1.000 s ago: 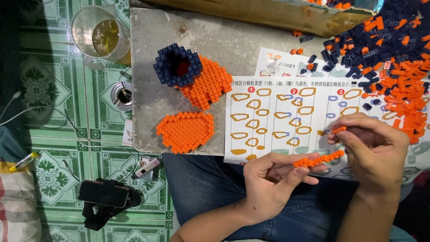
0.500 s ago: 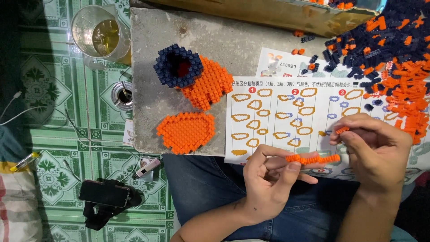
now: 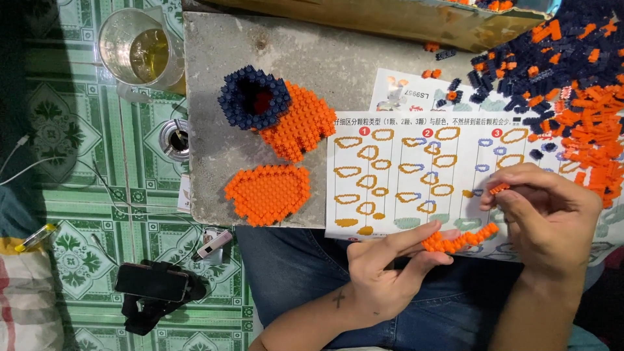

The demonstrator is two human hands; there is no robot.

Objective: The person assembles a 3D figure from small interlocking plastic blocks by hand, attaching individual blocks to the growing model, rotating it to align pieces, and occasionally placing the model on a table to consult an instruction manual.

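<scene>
Head view: a clear glass mug [image 3: 142, 52] stands on the green patterned floor [image 3: 78, 130] at the upper left, just beside the corner of the grey bench [image 3: 338, 58]; it holds a yellowish drink. Below it sits a small round metal cup [image 3: 175, 136], its contents too small to tell.

On the bench, a white instruction sheet [image 3: 416, 175] lies flat at the near edge, printed with three red numbered circles and rows of orange and blue outline shapes. A second, smaller leaflet [image 3: 406, 94] peeks out above it. A heap of loose orange and dark blue bricks [image 3: 565, 84] fills the upper right. Left of the sheet lie an orange flat brick panel [image 3: 268, 193] and an orange-and-navy brick model [image 3: 279, 110] with a hollow dark blue ring.

The left hand [image 3: 390, 266], over a denim lap, is partly closed, thumb and fingers pinching one end of a curved orange brick strip [image 3: 458, 239] just over the sheet's lower edge. The right hand [image 3: 552, 214] is curled, fingertips nipping a small orange brick [image 3: 499, 188] above the strip's other end.

A black phone [image 3: 153, 283] rests on the floor.
</scene>
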